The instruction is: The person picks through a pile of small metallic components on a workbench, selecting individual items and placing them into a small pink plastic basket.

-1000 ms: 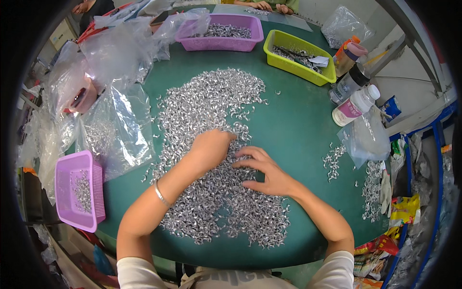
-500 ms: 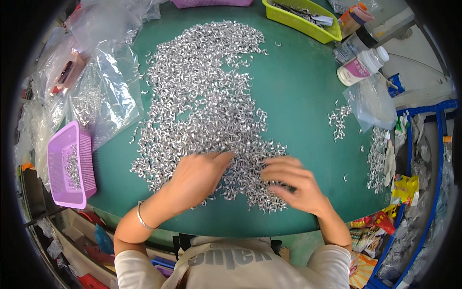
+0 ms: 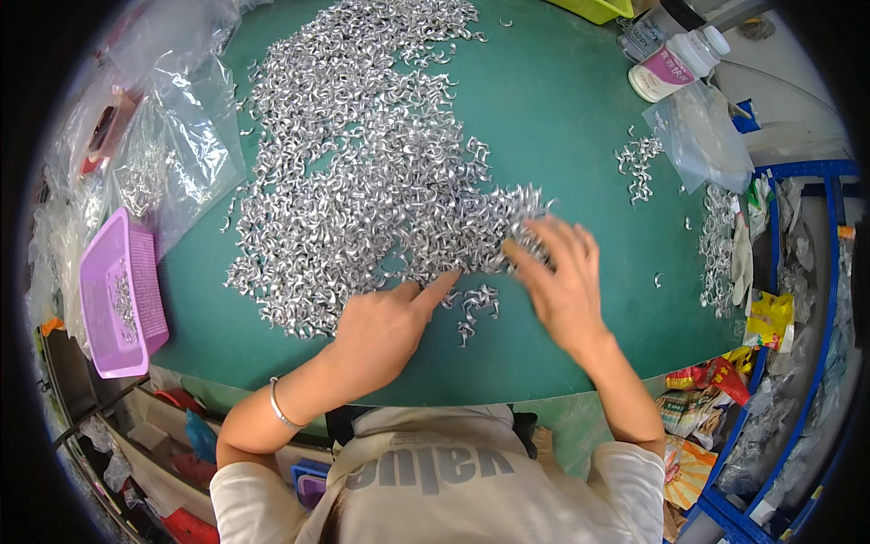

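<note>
Sorting through small curved silver metal pieces (image 3: 381, 172) is judged to be the step in hand; they are spread from upper centre to mid-frame on the green desk (image 3: 562, 109). The left hand (image 3: 385, 331) is laid loosely closed, forefinger extended onto the heap's lower edge, nothing gripped. The right hand (image 3: 562, 286) is spread open, blurred, over pieces at centre right. Next, pieces would likely need raking aside.

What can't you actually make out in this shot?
- Right hand: motion-blurred fingers, grip unclear.
- Left hand: back of hand hides anything beneath the palm.
- Metal pieces: too small to tell their exact shape.
- Yellow tray: cut off by the top edge.
- Basket: contents too small.
</note>
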The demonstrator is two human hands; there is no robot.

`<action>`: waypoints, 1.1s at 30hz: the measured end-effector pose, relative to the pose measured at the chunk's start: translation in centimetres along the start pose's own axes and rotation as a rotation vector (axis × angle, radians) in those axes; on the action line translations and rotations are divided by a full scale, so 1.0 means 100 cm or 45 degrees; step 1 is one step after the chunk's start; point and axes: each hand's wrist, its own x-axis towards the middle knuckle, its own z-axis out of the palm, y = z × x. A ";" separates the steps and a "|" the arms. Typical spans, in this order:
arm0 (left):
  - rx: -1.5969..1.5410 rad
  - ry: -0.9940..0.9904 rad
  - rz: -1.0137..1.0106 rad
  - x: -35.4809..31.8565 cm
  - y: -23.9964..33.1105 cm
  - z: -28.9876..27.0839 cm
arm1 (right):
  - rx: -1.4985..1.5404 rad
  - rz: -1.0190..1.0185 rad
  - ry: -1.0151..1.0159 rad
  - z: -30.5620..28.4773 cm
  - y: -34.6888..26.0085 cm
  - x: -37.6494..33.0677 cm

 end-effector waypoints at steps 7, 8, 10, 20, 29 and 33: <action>-0.095 0.134 -0.123 -0.004 0.012 -0.007 | 0.149 0.183 0.113 -0.025 -0.010 -0.006; -0.137 0.160 -0.149 -0.008 0.014 -0.004 | 0.256 0.170 0.037 -0.026 -0.022 -0.012; -0.225 0.209 -0.194 -0.016 0.018 0.002 | 0.284 0.148 -0.055 -0.021 -0.041 -0.017; -0.807 0.284 -0.287 -0.032 0.038 0.020 | 0.856 0.466 0.144 -0.005 -0.049 -0.041; -1.551 0.210 -0.529 -0.032 0.053 0.015 | 2.280 0.958 -0.052 -0.016 -0.077 -0.053; -1.536 0.227 -0.544 -0.034 0.056 0.013 | 2.245 0.952 -0.031 -0.016 -0.080 -0.054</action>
